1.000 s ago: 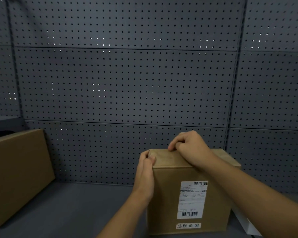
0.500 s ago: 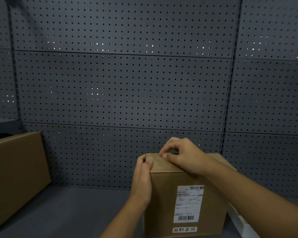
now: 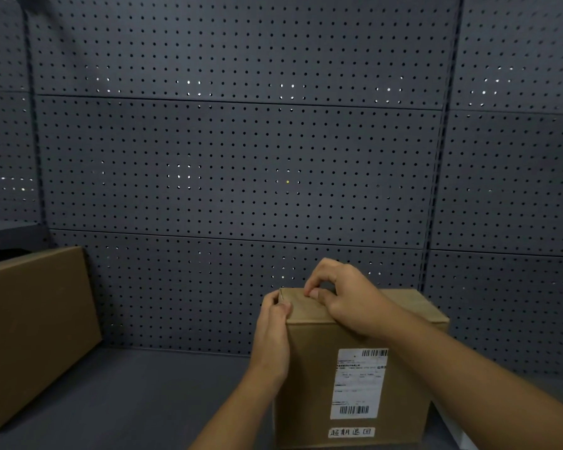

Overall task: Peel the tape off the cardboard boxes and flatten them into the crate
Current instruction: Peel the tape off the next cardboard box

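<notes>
The second cardboard box (image 3: 36, 332) at the left sits untouched on the desk (image 3: 137, 401). The left hand (image 3: 273, 326) keeps gripping the labelled box's (image 3: 355, 381) top-left corner, while the right hand (image 3: 348, 297), formerly flat-knuckled, now pinches at the top seam, likely lifting a tape end. Its shipping label (image 3: 358, 383) is unreadable; the strip below (image 3: 351, 431) reads "超期退回".

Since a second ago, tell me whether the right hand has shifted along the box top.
Yes. The right hand has slid back from the box top's left corner toward its middle; the fingers now pinch at the top, farther from the left hand.
</notes>
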